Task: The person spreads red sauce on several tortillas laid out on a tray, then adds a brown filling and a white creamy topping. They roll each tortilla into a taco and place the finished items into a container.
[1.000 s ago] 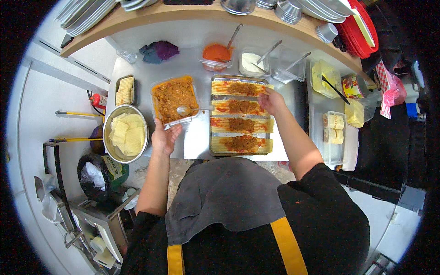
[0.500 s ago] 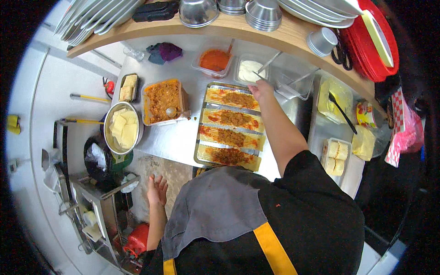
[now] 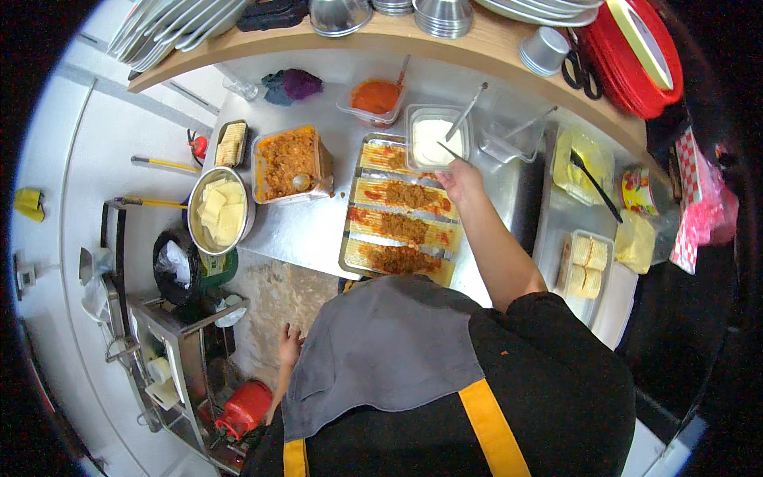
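1. We see the right hand at the near right corner of a clear plastic tub, apparently closed on its rim; the exact placing of the fingertips is hidden.
2. The tub, holding white sauce, lies just beyond that hand, away from our body and slightly left; in our view it overlaps the far right corner of the metal tray.
3. A spoon stands in the sauce, its long handle slanting away from us and rightward.
4. On the tray, ridged pasta strips topped with meat sauce run left to right, nearer us than the tub.
5. Our left hand hangs well apart beside the apron, empty, fingers loosely parted; the right is clearly nearer.
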`<state>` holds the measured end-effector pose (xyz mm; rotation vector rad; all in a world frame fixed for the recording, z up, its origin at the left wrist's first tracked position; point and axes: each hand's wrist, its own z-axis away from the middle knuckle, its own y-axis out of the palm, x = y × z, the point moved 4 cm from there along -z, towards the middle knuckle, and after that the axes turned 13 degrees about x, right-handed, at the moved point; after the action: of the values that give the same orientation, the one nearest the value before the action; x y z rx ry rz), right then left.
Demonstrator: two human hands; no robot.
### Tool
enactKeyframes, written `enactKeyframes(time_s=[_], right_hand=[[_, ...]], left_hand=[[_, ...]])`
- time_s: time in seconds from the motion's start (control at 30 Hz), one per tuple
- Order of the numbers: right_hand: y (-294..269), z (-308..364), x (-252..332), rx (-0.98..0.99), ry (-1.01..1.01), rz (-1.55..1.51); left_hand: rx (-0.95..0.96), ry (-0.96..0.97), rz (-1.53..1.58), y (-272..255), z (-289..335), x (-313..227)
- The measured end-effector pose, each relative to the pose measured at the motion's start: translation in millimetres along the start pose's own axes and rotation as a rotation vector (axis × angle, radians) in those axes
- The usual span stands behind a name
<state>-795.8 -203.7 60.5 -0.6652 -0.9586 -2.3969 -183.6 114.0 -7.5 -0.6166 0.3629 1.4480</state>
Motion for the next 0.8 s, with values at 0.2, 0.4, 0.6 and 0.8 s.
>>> enactKeyframes(time_s=[0.2,0.4,0.6,0.8], right_hand=[[-42.9,83.1,-18.1,0.024,-0.008,0.067],[-122.9,172.0,-30.5,-0.082,-0.152,-0.059],[-215.4,197.5,-53.1,-0.335,-0.174,-0.035],[-247.7,190.4,-75.4,-0.382,-0.099,-0.033]], left_hand=[[0.197,0.155,-0.394,-44.1,-66.0,-10.5],[0.239,0.087,-0.636,-94.6,-119.7,-18.8],[0.42,0.27,-0.916,-156.6,-210.3,7.0],[0.327,0.013,-0.748,-155.2,-207.6,-48.9]])
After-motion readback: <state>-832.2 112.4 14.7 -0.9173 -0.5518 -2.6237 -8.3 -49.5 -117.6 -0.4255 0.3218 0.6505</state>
